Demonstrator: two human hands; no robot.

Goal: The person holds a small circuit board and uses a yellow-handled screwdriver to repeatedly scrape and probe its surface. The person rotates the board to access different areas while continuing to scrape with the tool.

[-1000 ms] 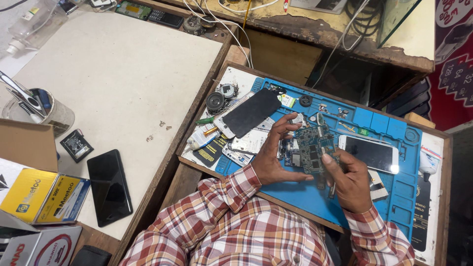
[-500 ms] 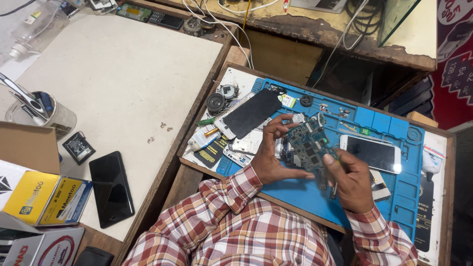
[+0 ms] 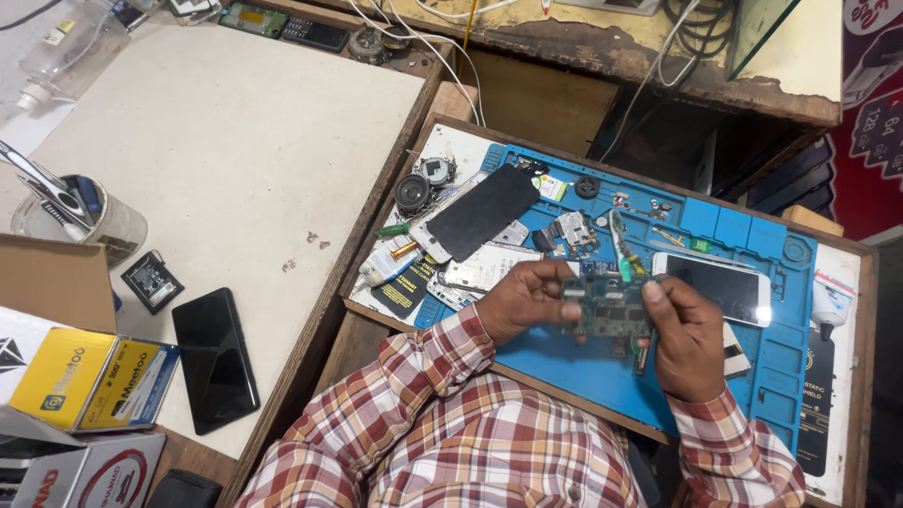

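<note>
Left hand: the left hand, right of centre in the frame, has its fingers closed on the left edge of a green circuit board, thumb on the near side.
Right hand: the right hand pinches the board's right edge between thumb and fingers; a thin dark tool pokes down beside its palm, and I cannot tell exactly how it is held.
Circuit board: held between both hands, lifted just above the blue work mat, roughly flat and facing the camera.
Mat: lies in a wooden tray in the right half of the frame, with small compartments along its upper and right edges.
On the mat, upper left of the hands: a dark phone panel lying at a slant, a metal phone shell below it, and small round parts by the tray's left rim.
On the mat, right of the hands: a white phone with a dark screen, just beside the right hand's fingers.
White table, left of the frame: a black phone face up, a small black module, a cup of tools, and yellow boxes at the lower left.
Sleeves: red, white and plaid.
</note>
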